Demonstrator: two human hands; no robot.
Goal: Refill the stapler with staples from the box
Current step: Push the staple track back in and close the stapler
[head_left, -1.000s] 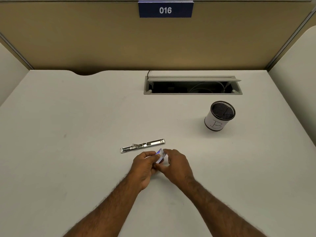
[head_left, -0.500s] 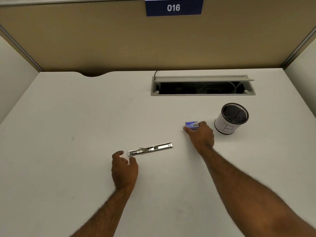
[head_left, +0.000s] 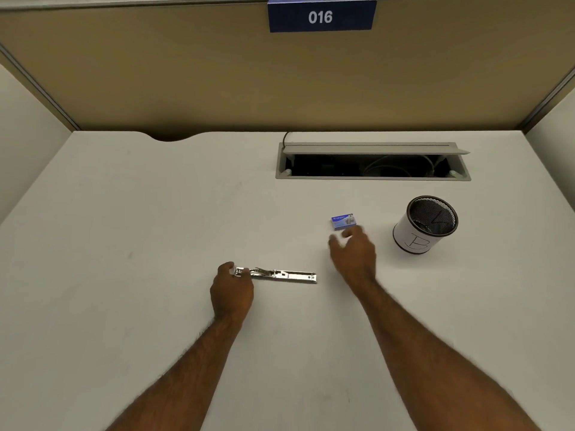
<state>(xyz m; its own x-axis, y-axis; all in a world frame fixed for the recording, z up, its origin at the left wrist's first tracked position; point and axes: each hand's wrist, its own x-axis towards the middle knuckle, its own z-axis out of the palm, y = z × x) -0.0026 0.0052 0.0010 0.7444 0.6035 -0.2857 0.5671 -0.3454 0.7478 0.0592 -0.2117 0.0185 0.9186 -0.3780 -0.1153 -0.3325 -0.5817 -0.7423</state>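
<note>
1. My left hand (head_left: 231, 292) rests on the white desk (head_left: 124, 275), its thumb and fingertips pinching the left end of the opened metal stapler (head_left: 275, 274).
2. The stapler lies flat on the desk, stretched out lengthwise to the right of that hand, its far end free.
3. My right hand (head_left: 353, 253) is above the desk, just short of the small blue staple box (head_left: 343, 221). Its fingers are loosely spread and grasp nothing; they look slightly blurred, and I see a sliver of desk between them and the box.
4. The staple box sits closed on the desk, between the stapler and the pen cup, so its contents are hidden.
5. The black mesh pen cup (head_left: 424, 225), wrapped in white paper marked with a letter B, stands upright to the right of the box. I can see its dark mesh inside, and no item in it that I can make out.
6. The cable tray (head_left: 373, 161) set into the desk further back has its lid propped open, with cables lying inside.
7. A blue sign (head_left: 320, 16) reading 016 hangs on the tan partition.
</note>
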